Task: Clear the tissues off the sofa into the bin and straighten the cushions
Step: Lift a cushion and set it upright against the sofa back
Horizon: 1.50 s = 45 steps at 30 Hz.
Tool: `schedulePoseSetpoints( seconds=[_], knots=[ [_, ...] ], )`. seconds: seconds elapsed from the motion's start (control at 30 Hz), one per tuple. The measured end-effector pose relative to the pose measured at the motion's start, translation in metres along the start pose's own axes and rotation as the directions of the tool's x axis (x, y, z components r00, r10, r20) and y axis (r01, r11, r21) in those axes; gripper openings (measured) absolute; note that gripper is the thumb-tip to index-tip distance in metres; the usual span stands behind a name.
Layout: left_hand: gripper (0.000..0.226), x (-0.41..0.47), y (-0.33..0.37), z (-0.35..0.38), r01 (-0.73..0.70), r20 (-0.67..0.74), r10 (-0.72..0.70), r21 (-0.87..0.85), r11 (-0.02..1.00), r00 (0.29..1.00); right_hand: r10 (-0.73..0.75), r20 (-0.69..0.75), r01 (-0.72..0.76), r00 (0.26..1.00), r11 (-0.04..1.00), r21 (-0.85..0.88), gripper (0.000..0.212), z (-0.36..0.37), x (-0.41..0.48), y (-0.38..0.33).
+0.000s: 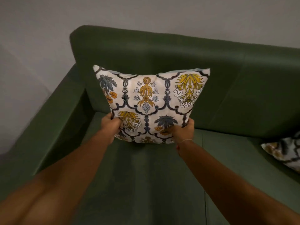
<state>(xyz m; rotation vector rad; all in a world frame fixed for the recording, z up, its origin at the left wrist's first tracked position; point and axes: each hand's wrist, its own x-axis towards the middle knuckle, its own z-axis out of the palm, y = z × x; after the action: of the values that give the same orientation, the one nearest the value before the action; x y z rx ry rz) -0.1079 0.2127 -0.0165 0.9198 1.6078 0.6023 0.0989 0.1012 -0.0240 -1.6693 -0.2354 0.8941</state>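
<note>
Floral cushion (151,103) upright near the green sofa's (162,184) left back corner; left hand (111,125) and right hand (184,129) each clamped on a lower corner; released unsupported, it may tip forward; second cushion (284,151) askew at the right edge.

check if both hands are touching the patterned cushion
Touching. The head view shows the left hand and the right hand each gripping a lower corner of the cushion, fingers pressed into the fabric.
</note>
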Motion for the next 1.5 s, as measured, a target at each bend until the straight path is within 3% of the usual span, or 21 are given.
schedulePoseSetpoints(
  seconds=[0.1, 0.17, 0.27, 0.37, 0.4, 0.5, 0.57, 0.7, 0.77, 0.9, 1.07, 1.2, 1.37, 1.5],
  knots=[
    [0.049, 0.01, -0.004, 0.013, -0.011, -0.042, 0.014, 0.075, 0.997, 0.999, 0.052, 0.063, -0.05, 0.997, 0.998, -0.029, 0.069, -0.015, 0.014, 0.011],
    [0.039, 0.011, -0.009, 0.016, -0.02, -0.077, 0.043, 0.274, 0.961, 0.996, 0.051, 0.107, -0.046, 0.993, 0.998, -0.042, 0.07, -0.025, 0.019, 0.015],
    [0.041, -0.001, -0.013, 0.023, -0.014, 0.002, 0.019, 0.739, 0.674, 1.0, 0.021, 0.186, -0.009, 0.982, 0.998, -0.065, 0.069, -0.047, 0.025, 0.018],
    [0.024, -0.055, -0.004, 0.068, -0.088, 0.256, -0.225, 0.821, 0.564, 0.94, -0.014, 0.193, 0.036, 0.981, 0.993, -0.113, 0.082, -0.087, 0.028, 0.019],
    [0.019, -0.074, 0.0, 0.091, -0.142, 0.329, -0.261, 0.825, 0.546, 0.907, -0.02, 0.184, 0.042, 0.983, 0.992, -0.119, 0.083, -0.106, 0.027, 0.017],
    [0.022, -0.115, 0.011, 0.184, -0.427, 0.55, -0.068, 0.715, 0.554, 0.833, -0.021, 0.078, 0.028, 0.997, 0.996, -0.087, 0.08, -0.177, 0.033, 0.003],
    [0.043, -0.16, 0.016, 0.308, -0.514, 0.665, -0.005, 0.582, 0.63, 0.747, -0.026, -0.122, 0.021, 0.992, 0.999, -0.04, 0.076, -0.284, 0.056, -0.01],
    [0.076, -0.171, 0.009, 0.372, -0.568, 0.664, 0.129, 0.503, 0.652, 0.736, -0.046, -0.303, 0.015, 0.952, 0.994, -0.106, 0.075, -0.343, 0.049, -0.015],
    [0.078, -0.171, 0.005, 0.397, -0.557, 0.661, 0.115, 0.511, 0.655, 0.741, -0.039, -0.42, -0.006, 0.907, 0.994, -0.107, 0.083, -0.365, 0.045, -0.024],
    [0.081, -0.21, 0.014, 0.53, -0.61, 0.743, 0.066, 0.492, 0.621, 0.666, 0.015, -0.699, -0.033, 0.715, 0.999, -0.013, 0.101, -0.506, 0.085, -0.034],
    [0.085, -0.219, 0.016, 0.62, -0.576, 0.738, 0.009, 0.52, 0.63, 0.675, 0.151, -0.708, -0.034, 0.689, 0.984, 0.178, 0.096, -0.601, 0.113, -0.039],
    [0.087, -0.228, 0.008, 0.644, -0.461, 0.72, -0.039, 0.484, 0.744, 0.693, 0.195, -0.622, -0.048, 0.758, 0.968, 0.245, 0.087, -0.633, 0.124, -0.037],
    [0.066, -0.242, 0.004, 0.616, -0.371, 0.677, 0.001, 0.404, 0.836, 0.736, 0.161, -0.516, -0.046, 0.841, 0.973, 0.228, 0.074, -0.626, 0.128, -0.04],
    [0.055, -0.234, 0.003, 0.562, -0.265, 0.569, 0.032, 0.332, 0.905, 0.821, 0.07, -0.441, -0.005, 0.895, 0.989, 0.147, 0.07, -0.592, 0.138, -0.052]
  ],
)
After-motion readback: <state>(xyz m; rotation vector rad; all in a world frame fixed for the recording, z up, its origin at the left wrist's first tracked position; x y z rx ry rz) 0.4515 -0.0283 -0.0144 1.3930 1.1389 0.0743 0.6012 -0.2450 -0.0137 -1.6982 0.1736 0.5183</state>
